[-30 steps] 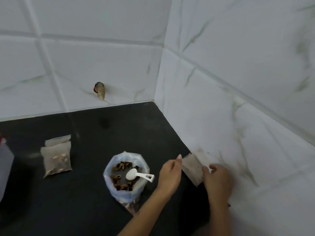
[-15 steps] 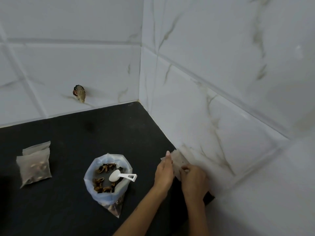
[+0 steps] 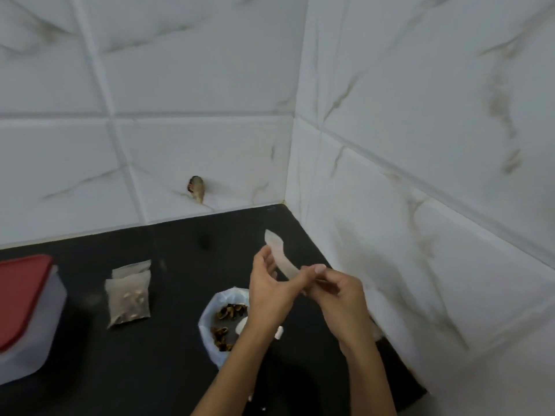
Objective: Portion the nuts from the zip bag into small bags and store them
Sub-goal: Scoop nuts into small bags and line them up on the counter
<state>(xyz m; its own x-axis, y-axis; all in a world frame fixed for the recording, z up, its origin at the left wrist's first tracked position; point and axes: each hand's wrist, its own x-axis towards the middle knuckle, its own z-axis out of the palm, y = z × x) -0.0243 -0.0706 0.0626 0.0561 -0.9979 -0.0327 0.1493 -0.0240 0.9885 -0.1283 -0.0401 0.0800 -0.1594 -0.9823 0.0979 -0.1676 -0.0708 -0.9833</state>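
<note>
An empty small translucent bag is lifted above the black counter, seen almost edge-on. My left hand and my right hand both pinch it, left at its middle, right at its lower end. Beneath my left wrist stands the open zip bag with brown nuts inside. A white scoop rests in it, mostly hidden by my arm. Two filled small bags lie flat on the counter to the left.
A clear plastic container with a red lid stands at the left edge. White marble-patterned tile walls meet in a corner behind and to the right. A small brownish object is stuck on the back wall.
Both hands picked the small bag up from beside the right wall and raised it over the counter. The view swung left, bringing the red-lidded container into sight.
</note>
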